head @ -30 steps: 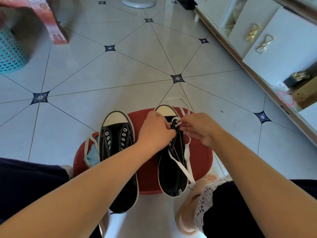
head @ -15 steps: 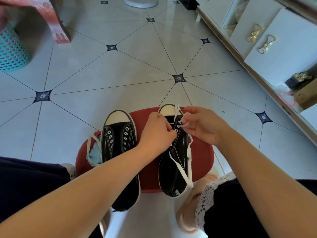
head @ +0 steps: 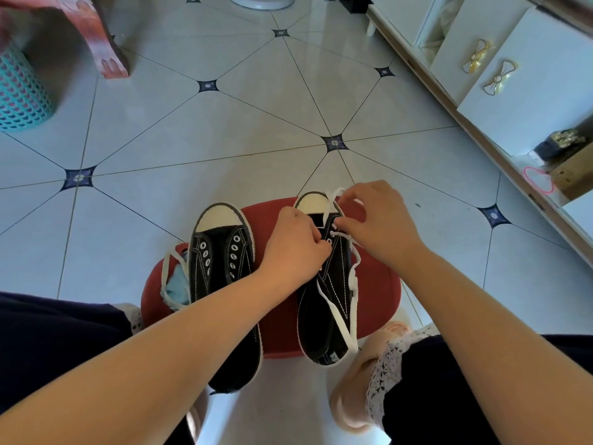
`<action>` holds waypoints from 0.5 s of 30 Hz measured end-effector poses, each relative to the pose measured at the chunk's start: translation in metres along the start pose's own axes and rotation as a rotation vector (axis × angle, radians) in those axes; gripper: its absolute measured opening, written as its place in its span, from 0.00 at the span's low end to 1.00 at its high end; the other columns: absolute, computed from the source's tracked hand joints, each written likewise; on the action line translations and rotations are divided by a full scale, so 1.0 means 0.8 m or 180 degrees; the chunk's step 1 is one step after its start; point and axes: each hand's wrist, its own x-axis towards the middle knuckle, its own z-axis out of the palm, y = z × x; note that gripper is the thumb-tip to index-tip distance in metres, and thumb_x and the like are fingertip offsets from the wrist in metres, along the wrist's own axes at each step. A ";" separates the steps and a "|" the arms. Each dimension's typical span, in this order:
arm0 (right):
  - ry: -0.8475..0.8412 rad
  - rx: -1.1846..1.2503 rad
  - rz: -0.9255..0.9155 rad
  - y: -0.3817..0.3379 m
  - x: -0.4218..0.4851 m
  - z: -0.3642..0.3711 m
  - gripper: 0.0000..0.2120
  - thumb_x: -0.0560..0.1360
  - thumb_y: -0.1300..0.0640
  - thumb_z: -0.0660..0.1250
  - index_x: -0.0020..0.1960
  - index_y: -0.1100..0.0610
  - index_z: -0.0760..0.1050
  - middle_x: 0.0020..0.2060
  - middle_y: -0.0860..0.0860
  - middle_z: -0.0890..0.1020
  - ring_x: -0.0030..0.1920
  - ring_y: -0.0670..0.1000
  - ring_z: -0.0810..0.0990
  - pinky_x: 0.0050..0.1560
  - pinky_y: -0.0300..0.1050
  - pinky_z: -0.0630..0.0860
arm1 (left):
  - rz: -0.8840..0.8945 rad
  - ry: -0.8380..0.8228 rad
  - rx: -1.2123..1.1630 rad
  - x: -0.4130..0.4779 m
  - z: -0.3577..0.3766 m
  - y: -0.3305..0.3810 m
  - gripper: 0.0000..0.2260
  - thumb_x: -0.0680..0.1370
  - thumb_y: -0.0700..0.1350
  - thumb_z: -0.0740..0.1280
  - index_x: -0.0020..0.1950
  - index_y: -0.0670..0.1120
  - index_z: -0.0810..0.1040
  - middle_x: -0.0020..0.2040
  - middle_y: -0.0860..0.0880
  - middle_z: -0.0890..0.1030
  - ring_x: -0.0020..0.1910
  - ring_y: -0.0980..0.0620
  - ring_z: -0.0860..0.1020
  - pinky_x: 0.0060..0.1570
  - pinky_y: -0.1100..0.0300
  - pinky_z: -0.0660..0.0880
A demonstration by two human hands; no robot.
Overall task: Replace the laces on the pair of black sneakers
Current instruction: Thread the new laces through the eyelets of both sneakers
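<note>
Nearest are the person's two knees in dark trousers with a white lace hem, one either side of a low red stool (head: 378,293). The pair of black sneakers stands on the stool, toes pointing away. The left sneaker (head: 221,284) has bare eyelets, and a greyish loose lace (head: 165,274) lies beside it around something pale blue. The right sneaker (head: 324,316) carries a white lace (head: 353,281), whose free lengths trail down over its side to the heel.

Both hands work at that shoe's front eyelets. The left hand (head: 293,248) has its fingers curled tight against the eyelet edge, gripping the upper; the tips are hidden, so I can't tell whether they also catch the lace. The right hand (head: 380,224) pinches the lace between thumb and forefinger just above the pale toe cap, the other fingers loosely bent.

Beyond lies the tiled floor (head: 224,130). Far left stands a teal basket (head: 19,91); what is in it cannot be made out. To the right runs a white cabinet (head: 526,91) with bow-shaped handles.
</note>
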 end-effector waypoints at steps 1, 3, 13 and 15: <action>-0.0021 -0.0164 -0.0032 -0.001 -0.001 -0.001 0.12 0.69 0.48 0.70 0.52 0.49 0.77 0.52 0.50 0.75 0.56 0.52 0.71 0.52 0.44 0.65 | 0.0018 0.0003 0.0008 0.001 0.002 0.000 0.03 0.73 0.41 0.66 0.42 0.45 0.73 0.52 0.51 0.65 0.45 0.57 0.67 0.45 0.66 0.63; -0.0247 -0.0821 -0.0113 -0.004 -0.007 0.004 0.11 0.72 0.46 0.68 0.52 0.49 0.79 0.50 0.50 0.75 0.55 0.52 0.71 0.53 0.46 0.67 | 0.0050 0.0009 0.0043 0.002 0.003 -0.001 0.03 0.73 0.41 0.66 0.40 0.45 0.73 0.51 0.50 0.67 0.45 0.57 0.67 0.43 0.68 0.63; 0.0075 0.1219 0.0859 -0.005 -0.006 -0.045 0.07 0.75 0.61 0.62 0.40 0.53 0.74 0.39 0.48 0.78 0.41 0.48 0.74 0.43 0.41 0.70 | 0.0335 0.0191 -0.0016 0.002 -0.002 -0.005 0.15 0.74 0.41 0.65 0.27 0.40 0.77 0.26 0.46 0.76 0.24 0.51 0.71 0.29 0.73 0.68; -0.0206 0.1888 0.0909 -0.018 -0.012 -0.045 0.10 0.76 0.62 0.62 0.39 0.51 0.73 0.37 0.49 0.78 0.39 0.48 0.74 0.42 0.42 0.71 | 0.0320 0.0204 -0.0152 0.000 0.000 0.000 0.22 0.76 0.47 0.65 0.22 0.42 0.71 0.21 0.46 0.69 0.21 0.50 0.65 0.26 0.71 0.66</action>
